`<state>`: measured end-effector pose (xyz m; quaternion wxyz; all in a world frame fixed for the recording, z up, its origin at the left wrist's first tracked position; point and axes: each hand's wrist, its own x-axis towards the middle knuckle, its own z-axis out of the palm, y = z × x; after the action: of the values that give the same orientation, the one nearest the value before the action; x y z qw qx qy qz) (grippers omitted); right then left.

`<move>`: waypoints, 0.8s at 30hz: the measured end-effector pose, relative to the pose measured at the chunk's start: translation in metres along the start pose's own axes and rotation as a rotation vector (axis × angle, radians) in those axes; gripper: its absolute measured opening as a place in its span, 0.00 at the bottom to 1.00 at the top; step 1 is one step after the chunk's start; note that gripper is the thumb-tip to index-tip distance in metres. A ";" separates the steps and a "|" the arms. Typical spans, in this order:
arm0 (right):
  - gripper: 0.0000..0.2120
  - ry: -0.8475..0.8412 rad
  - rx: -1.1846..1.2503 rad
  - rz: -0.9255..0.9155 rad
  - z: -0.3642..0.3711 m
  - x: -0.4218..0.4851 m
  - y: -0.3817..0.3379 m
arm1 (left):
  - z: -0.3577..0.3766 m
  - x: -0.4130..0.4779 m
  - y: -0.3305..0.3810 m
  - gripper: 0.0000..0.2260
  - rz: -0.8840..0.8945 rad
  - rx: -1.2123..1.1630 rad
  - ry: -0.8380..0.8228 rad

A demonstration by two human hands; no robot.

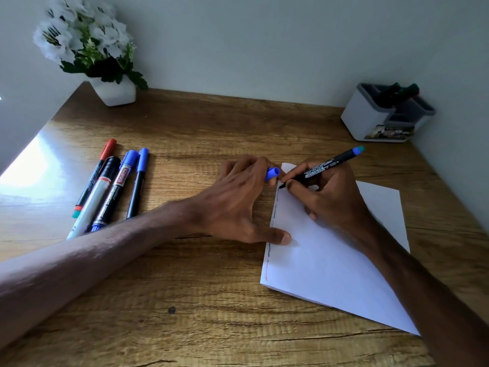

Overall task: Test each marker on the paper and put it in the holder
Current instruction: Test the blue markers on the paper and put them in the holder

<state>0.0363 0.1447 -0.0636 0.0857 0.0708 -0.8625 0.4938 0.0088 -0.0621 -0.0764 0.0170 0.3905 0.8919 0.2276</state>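
A black marker [321,166] is gripped by the right hand [328,197], tip on paper [330,250]; a blue cap [272,174] is pinched in the left hand [238,200].

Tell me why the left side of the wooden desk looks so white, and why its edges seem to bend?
In the head view, light glares off the glossy brown wooden desk at its left edge, washing out the grain; the wide-angle lens bows the desk edges and walls; the white flowers in the white pot look soft and smeared.
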 end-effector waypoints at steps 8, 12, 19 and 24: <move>0.07 0.105 0.274 -0.056 -0.011 0.004 0.002 | -0.004 -0.002 0.004 0.24 -0.012 -0.139 0.042; 0.10 0.047 0.421 -0.079 -0.014 0.004 0.002 | -0.003 -0.005 0.002 0.16 -0.084 -0.370 0.218; 0.09 0.016 0.437 -0.135 -0.012 0.004 -0.004 | 0.001 0.001 -0.006 0.07 -0.014 -0.296 0.354; 0.06 -0.001 0.443 -0.164 -0.013 0.004 -0.005 | 0.004 0.002 -0.008 0.07 0.007 -0.228 0.334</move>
<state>0.0346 0.1534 -0.0516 0.1074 0.1579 -0.7246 0.6621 0.0021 -0.0639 -0.0827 -0.0877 0.3461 0.8492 0.3890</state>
